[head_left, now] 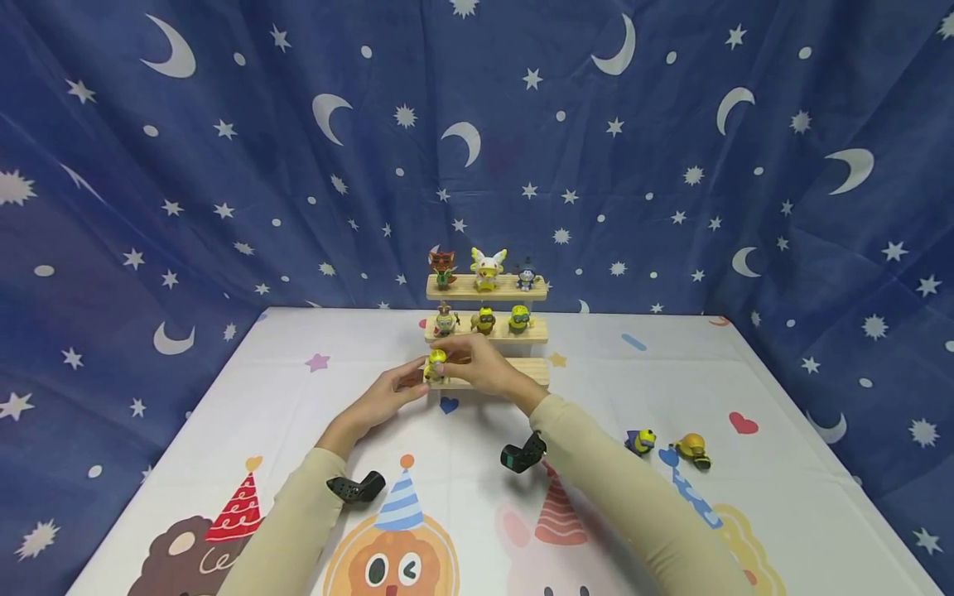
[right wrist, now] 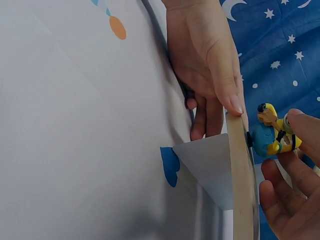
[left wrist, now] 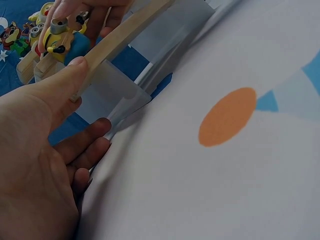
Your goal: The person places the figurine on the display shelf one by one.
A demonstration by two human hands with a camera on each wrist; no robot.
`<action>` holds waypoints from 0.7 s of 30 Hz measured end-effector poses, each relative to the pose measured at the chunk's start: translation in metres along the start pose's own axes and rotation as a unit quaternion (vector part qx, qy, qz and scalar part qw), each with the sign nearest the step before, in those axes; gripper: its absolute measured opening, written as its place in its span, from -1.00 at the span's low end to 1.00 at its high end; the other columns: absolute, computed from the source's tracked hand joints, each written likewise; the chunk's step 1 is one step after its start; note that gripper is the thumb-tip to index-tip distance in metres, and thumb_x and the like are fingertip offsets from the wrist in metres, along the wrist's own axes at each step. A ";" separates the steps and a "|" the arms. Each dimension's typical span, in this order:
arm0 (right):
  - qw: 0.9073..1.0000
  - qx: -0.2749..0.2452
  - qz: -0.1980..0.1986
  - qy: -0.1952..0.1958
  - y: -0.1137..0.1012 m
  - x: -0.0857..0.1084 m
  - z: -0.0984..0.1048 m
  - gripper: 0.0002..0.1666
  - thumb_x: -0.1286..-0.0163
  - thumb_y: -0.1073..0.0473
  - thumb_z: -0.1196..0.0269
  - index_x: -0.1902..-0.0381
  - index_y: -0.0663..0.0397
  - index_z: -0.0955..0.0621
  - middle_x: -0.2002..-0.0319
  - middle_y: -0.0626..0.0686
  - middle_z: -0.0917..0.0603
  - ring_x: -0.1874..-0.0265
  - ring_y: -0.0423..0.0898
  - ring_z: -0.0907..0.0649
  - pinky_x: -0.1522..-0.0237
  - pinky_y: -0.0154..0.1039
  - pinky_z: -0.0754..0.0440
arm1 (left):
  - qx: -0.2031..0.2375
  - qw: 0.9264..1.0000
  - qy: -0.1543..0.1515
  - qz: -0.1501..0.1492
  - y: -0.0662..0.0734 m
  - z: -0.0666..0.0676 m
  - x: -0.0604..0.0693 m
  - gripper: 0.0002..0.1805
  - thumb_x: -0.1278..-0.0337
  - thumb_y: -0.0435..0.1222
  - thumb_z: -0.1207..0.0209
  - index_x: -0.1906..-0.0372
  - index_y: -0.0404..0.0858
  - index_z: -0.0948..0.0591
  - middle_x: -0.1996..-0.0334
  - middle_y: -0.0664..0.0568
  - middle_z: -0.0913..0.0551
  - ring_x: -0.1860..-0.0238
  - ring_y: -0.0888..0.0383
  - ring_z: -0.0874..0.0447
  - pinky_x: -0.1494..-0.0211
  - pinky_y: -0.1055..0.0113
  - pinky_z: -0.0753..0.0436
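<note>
A yellow Minion figurine with goggles and blue overalls (right wrist: 262,140) is pinched between the thumb and fingers of my right hand (head_left: 483,364). Its feet are at the top of the lowest wooden plank, near the left end; whether they bear on it I cannot tell. My left hand (head_left: 383,401) holds that end of the tiered display stand (head_left: 531,372), thumb on the plank (left wrist: 127,37) and other fingers below it, by the clear side panel (left wrist: 112,95). Two Minion figurines (head_left: 519,319) and a crowned figurine (head_left: 445,320) stand on the middle tier.
On the top tier stand a fox figurine (head_left: 442,269), a white-and-yellow eared figurine (head_left: 488,269) and a blue-grey figurine (head_left: 526,275). Two more yellow figurines lie on the tablecloth at the right, one with blue (head_left: 641,441), one orange-topped (head_left: 695,449). A starry blue curtain (head_left: 507,157) hangs behind.
</note>
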State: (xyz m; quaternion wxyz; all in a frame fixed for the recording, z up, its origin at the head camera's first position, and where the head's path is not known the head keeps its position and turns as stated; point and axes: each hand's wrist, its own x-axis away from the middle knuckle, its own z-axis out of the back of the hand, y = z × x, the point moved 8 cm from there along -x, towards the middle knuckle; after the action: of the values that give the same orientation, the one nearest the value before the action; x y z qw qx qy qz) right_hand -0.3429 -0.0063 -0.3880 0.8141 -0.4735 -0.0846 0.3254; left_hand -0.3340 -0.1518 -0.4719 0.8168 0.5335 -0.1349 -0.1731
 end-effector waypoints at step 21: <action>1.000 0.006 0.008 0.002 -0.003 -0.001 -0.003 -0.48 -0.41 0.26 -0.31 -0.29 0.29 -0.55 -0.21 0.26 -0.66 -0.07 0.08 -0.70 -0.17 -0.17 -0.68 | 0.000 1.000 0.001 -0.004 0.000 0.001 0.000 -0.26 -0.49 -0.15 -0.11 -0.61 -0.20 -0.12 -0.45 -0.28 -0.41 -0.44 -0.24 -0.39 -0.50 -0.16 -0.39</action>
State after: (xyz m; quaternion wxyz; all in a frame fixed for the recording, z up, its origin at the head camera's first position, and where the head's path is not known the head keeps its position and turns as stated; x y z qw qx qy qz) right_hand -0.3410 -0.0100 -0.3871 0.8142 -0.4699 -0.0773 0.3320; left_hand -0.3345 -0.1525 -0.4712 0.8165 0.5341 -0.1319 -0.1754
